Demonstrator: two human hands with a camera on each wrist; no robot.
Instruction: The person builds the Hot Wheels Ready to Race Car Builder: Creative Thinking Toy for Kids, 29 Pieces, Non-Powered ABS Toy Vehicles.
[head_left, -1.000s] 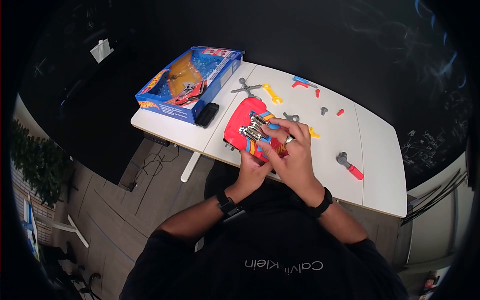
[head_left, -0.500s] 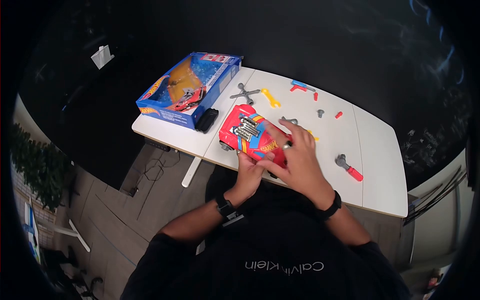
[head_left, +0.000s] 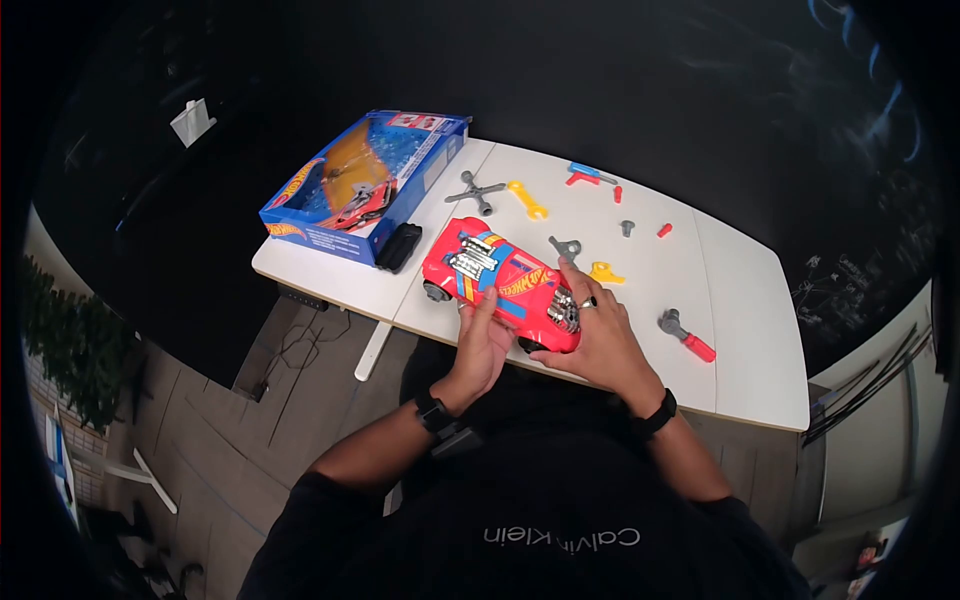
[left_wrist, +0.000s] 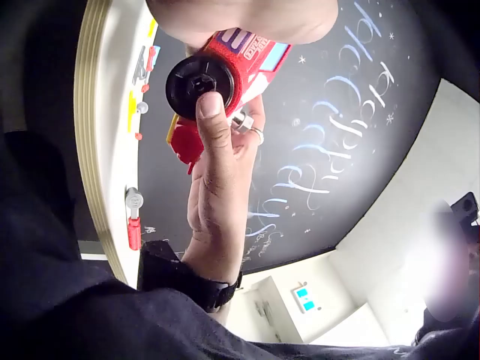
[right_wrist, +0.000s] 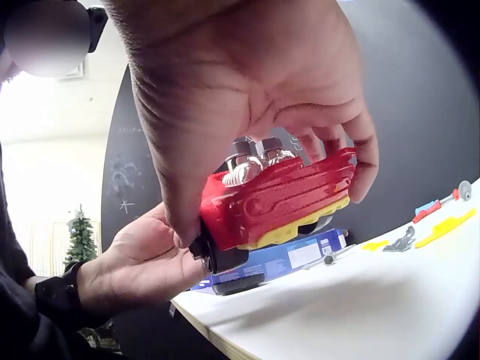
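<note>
A red toy car [head_left: 510, 289] with blue and yellow stripes is held between both hands near the table's front edge. A silver engine piece [head_left: 472, 258] sits on its far-left end, and another silver engine piece [head_left: 563, 310] is at the end by my right hand. My left hand [head_left: 483, 350] holds the near side, its thumb up along the body and the other fingers mostly hidden. My right hand [head_left: 610, 345] grips the right end across its width. In the left wrist view, the right thumb presses on a black wheel [left_wrist: 196, 84].
A blue toy box [head_left: 370, 185] stands at the table's left, with a black case [head_left: 399, 247] beside it. Behind the car lie a grey cross-shaped wrench [head_left: 475, 192] and a yellow wrench [head_left: 527, 201]. Further right are a blue-and-red drill-like toy [head_left: 590, 174] and a red-handled grey tool [head_left: 687, 336].
My right hand has left the silver engine piece on the left end and moved to the car's right end, gripping it. The car has turned slightly, showing the other engine piece.
</note>
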